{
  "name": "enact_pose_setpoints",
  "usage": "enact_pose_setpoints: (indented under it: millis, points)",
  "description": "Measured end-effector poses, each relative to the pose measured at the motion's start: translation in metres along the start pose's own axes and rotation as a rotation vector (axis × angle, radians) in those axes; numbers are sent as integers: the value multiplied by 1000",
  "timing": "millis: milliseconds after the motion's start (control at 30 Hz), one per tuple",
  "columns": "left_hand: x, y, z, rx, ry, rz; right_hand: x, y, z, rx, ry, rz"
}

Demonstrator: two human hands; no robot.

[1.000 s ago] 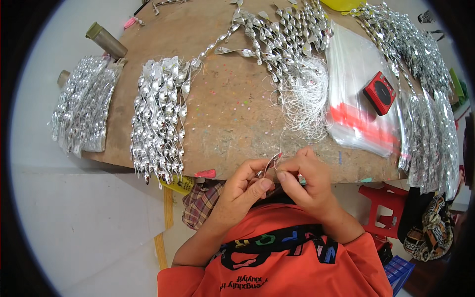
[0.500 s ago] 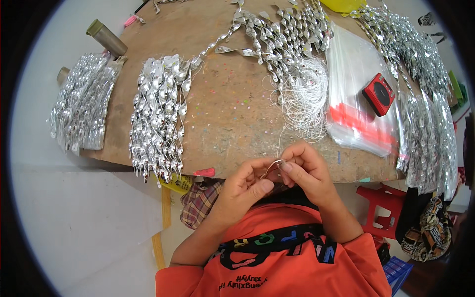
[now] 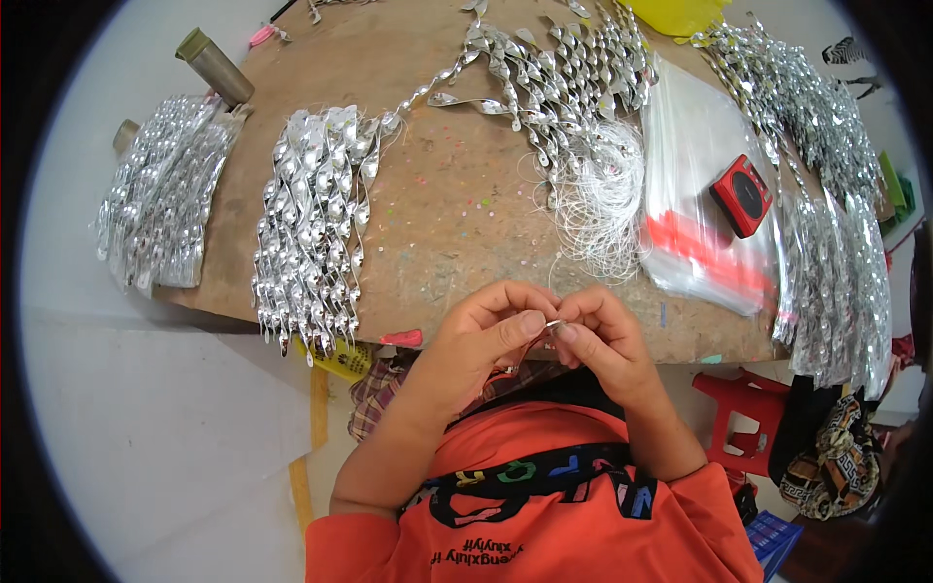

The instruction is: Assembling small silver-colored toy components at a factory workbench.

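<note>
Just off the table's near edge, my left hand [image 3: 471, 340] and my right hand [image 3: 610, 342] meet fingertip to fingertip. Both are closed in a pinch on a thin white string [image 3: 554, 325], which shows as a short pale bit between thumbs and forefingers. A narrow shiny strip [image 3: 505, 369] hangs in a curve below my left fingers; its upper end is hidden. Beyond my hands lies a tangle of white string [image 3: 607, 209], joined to a spread of twisted silver strips [image 3: 554, 78].
Left, a bundle of twisted silver strips [image 3: 311, 223] hangs over the edge, beside bagged strips [image 3: 160, 204] and a tube [image 3: 216, 68]. Right lie clear plastic bags [image 3: 690, 126], a red speaker-like box [image 3: 742, 196] and more silver strips [image 3: 836, 272]. A red stool [image 3: 743, 408] stands below.
My left hand has moved up and right, its thumb now pressed against the forefinger close to my right fingertips. The loop of string between the hands has become a short bit.
</note>
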State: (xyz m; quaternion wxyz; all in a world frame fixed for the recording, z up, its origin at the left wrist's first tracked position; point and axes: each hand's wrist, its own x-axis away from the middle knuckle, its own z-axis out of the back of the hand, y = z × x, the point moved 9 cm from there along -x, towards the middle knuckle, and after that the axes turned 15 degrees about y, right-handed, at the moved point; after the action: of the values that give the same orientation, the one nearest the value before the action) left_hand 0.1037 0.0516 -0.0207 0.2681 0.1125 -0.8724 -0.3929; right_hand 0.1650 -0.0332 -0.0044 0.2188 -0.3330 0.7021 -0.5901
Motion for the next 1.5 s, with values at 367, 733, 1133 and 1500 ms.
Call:
enact_pose_setpoints:
  millis: [367, 733, 1133, 1500]
  points:
    - [4, -8, -7, -21, -76, 86, 0, 6, 1, 1, -52, 26]
    - [-1, -15, -4, 214, 41, 42, 3, -14, -3, 134, 5, 72]
    - [8, -9, -22, 32, -48, -125, 0, 7, 8, -41, 32, -206]
    - [23, 11, -5, -680, -10, -393, -20, -3, 42, -161, 191, -15]
